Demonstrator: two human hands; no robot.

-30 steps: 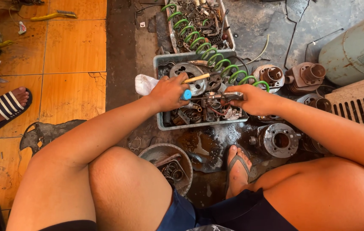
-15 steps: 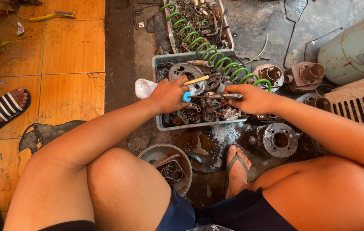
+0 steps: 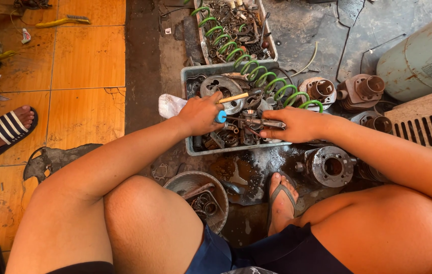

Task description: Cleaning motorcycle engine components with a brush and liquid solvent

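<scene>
The grey parts tray [image 3: 189, 147] sits between my knees, heaped with greasy metal. My right hand [image 3: 297, 124] is clamped on a long metal piece [image 3: 259, 122] lying across the heap. My left hand [image 3: 201, 114] grips a blue-ended tool [image 3: 221, 117] and a wooden-handled brush [image 3: 232, 98]. With everything oily, I judge the piece could slip and pinch my fingers.

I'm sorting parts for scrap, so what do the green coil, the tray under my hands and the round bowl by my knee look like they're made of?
Green coil: probably steel spring with glossy green paint; the even sheen suggests a coating. Tray: grey, thin-walled and grimy, plastic or sheet metal; I cannot tell which. Bowl: likely bare metal, dull grey with oily staining.
</scene>
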